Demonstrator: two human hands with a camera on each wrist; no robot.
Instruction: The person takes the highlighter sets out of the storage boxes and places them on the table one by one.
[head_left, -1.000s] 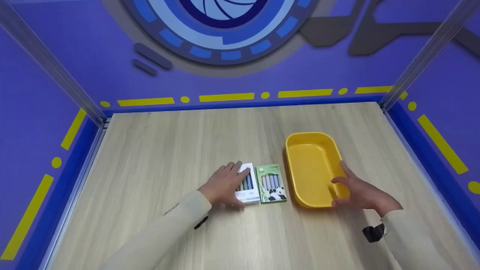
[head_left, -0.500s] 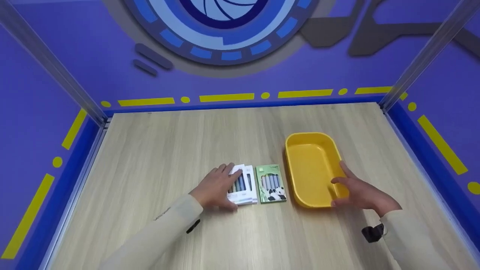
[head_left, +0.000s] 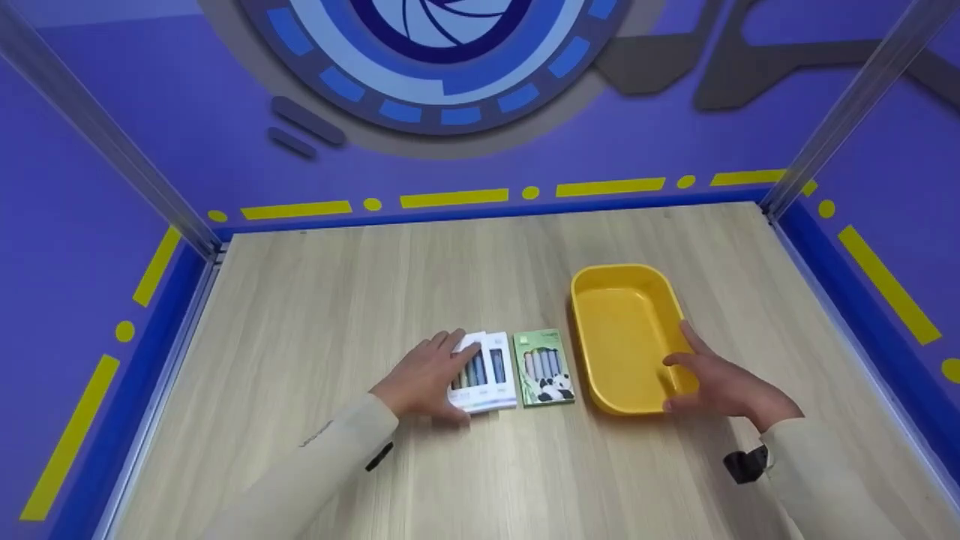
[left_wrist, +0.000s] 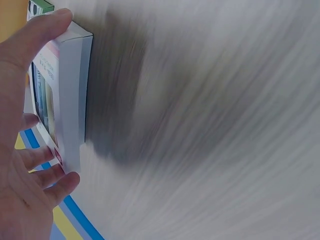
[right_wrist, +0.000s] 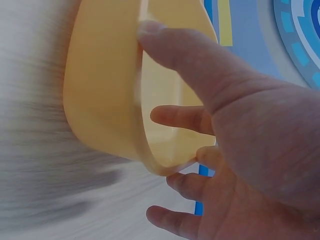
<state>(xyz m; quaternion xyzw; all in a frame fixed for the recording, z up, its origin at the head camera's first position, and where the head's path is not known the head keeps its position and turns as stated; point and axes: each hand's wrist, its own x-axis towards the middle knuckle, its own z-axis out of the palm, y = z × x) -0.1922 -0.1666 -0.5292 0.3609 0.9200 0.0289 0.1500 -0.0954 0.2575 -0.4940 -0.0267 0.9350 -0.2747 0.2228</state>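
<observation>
In the head view my left hand (head_left: 424, 379) spans a white box of crayon-like sticks (head_left: 475, 399), thumb at its near end and fingers at its far end. The left wrist view shows that box (left_wrist: 70, 100) gripped this way, its side wall facing the camera. A second white box (head_left: 508, 382) lies right against it, partly overlapped. Beside these is a green box with a panda picture (head_left: 536, 341) and more coloured sticks. My right hand (head_left: 731, 390) holds the yellow basin (head_left: 619, 337) at its near right side; in the right wrist view the thumb lies on its rim (right_wrist: 137, 95), one finger inside.
The boxes and basin stand on a wood-grain table (head_left: 337, 300). Purple panels with yellow stripes (head_left: 454, 198) enclose it at the back and both sides, with metal posts in the corners. The basin is close to the green box's right side.
My left hand has slid left with the upper white box, uncovering the second white box on its right. My right hand, the basin and the green box have stayed in place.
</observation>
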